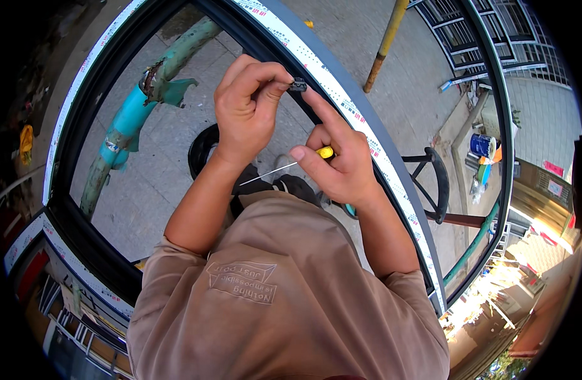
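My left hand [248, 107] is raised over the dark window frame [270, 43], pinching a small black fitting [298, 84] between thumb and fingertips. Beside it, my right hand [340, 157] stretches its index finger up to the fitting; the fingertip appears to touch it. The other right fingers curl around a screwdriver [325, 152] with a yellow handle end. Its thin metal shaft slants down to the left, toward my lap. Most of the handle is hidden in the palm. Printed white protective film [332, 85] covers the frame's face.
Through the frame's left opening shows a thick turquoise pipe [127, 120] with peeling wrap. A rusty yellow pole [387, 44] stands beyond the frame. Farther right are metal grilles [458, 38], a blue bucket [482, 145] and a black curved support [439, 183]. Paving lies below.
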`<state>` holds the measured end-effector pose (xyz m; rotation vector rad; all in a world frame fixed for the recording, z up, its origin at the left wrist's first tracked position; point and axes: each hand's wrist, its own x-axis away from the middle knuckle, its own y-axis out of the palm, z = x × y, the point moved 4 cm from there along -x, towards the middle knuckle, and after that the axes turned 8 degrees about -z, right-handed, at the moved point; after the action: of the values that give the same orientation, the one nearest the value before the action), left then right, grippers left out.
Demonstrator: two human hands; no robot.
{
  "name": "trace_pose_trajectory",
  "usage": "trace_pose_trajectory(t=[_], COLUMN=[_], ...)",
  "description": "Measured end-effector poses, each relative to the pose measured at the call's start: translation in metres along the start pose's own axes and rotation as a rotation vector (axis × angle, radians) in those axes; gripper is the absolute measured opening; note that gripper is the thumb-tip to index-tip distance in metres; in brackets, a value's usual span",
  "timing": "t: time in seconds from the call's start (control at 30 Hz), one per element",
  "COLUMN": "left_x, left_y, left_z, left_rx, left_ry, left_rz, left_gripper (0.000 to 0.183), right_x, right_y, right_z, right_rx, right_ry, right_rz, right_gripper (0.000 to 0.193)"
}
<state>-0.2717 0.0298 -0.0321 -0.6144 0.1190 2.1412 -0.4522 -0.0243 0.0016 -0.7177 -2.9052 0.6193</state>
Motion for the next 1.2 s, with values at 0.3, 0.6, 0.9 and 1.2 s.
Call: trace_pose_trajectory(t=[0.3, 0.6, 0.9, 1.2], left_x=[0.007, 0.018, 0.031, 0.040], left_y=[-0.003, -0.004, -0.002, 0.006], left_z=[0.021, 0.054, 0.068, 0.061], left_rx=[-0.059, -0.129, 0.035, 0.176], left_ry=[0.119, 0.248, -0.070, -0.020], left_rz=[-0.008, -0.095, -0.298, -0.347], left_gripper=[0.017, 0.023, 0.034, 0.025], right_x=[0.006, 0.012, 0.026, 0.037], right_y=[-0.003, 0.002, 0.007, 0.008], right_z=[-0.017, -0.018, -0.016, -0.015], right_rx=[-0.231, -0.581, -0.886, -0.960], right_ry=[0.193, 0.295, 0.347, 0.331], right_rz=[0.160, 0.276, 0.215, 0.169], right_gripper=[0.039, 0.022, 0.017, 0.014])
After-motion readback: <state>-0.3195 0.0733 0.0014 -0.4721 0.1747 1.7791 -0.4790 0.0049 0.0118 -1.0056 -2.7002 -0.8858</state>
